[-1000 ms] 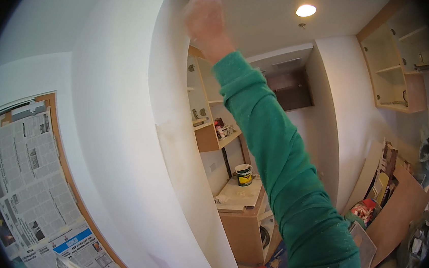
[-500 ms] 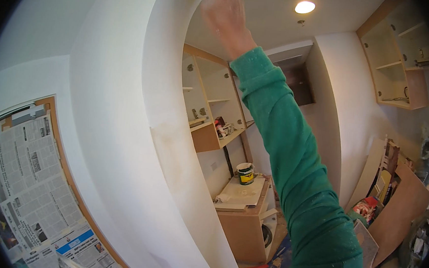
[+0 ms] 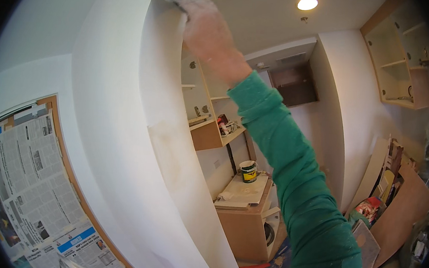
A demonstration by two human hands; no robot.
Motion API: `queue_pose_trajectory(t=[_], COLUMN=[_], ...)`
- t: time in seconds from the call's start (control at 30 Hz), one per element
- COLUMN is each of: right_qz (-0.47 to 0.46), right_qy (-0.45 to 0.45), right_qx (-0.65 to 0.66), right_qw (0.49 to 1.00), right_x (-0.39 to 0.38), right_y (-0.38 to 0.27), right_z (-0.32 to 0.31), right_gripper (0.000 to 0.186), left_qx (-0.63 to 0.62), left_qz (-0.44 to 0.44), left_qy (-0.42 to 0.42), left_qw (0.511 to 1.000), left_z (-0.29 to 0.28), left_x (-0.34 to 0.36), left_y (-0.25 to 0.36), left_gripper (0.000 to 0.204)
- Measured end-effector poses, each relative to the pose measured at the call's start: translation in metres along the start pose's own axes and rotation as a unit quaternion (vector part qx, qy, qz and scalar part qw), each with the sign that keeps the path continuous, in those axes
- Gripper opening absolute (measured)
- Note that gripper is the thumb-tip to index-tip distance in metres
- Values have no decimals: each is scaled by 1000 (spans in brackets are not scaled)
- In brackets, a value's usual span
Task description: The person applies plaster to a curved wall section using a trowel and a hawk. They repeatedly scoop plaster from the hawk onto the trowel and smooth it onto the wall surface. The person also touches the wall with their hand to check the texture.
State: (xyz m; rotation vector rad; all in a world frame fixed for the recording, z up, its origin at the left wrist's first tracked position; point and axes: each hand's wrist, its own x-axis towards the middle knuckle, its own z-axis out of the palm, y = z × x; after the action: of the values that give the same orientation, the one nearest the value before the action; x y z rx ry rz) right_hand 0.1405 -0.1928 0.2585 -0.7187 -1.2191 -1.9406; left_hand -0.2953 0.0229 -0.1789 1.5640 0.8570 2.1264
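My right hand, in a green sleeve, reaches up to the inner face of a white wall edge. Its fingers are closed round a putty knife, whose thin dark blade points left and lies at the wall's corner. Most of the handle is hidden in the hand. Lower on the same face is a beige, rough-edged patch. My left hand is out of the picture.
Newspaper covers a wood-framed panel at left. Beyond the wall edge, a paint tub stands on a low cabinet. Open wall cabinets hang at upper right. Boards and bags lean below them.
My right hand has come down and to the left along the wall's upper face. The blade, mostly out of the picture before, now shows. The view has shifted slightly.
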Motion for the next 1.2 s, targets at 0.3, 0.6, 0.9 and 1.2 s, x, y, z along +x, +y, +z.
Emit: queue_pose_trajectory(t=[0.3,0.6,0.9,1.2], right_qz=[61,79,6,30], right_qy=[90,115,28,122], right_qx=[-72,-88,-43,-47], right_qw=[991,986,999,991], right_x=[34,26,-35,33], right_y=[52,34,17,48], right_z=[-24,16,13,-25], right_gripper=[51,48,45,48], left_qx=[8,24,37,42], left_qz=[8,8,11,9], left_qy=[-1,-1,0,-4], left_qw=[1000,1000,999,999], left_z=[-3,-31,-35,3], left_x=[1,3,-1,-15], left_y=[-9,-73,-62,40], left_gripper=[38,41,44,47])
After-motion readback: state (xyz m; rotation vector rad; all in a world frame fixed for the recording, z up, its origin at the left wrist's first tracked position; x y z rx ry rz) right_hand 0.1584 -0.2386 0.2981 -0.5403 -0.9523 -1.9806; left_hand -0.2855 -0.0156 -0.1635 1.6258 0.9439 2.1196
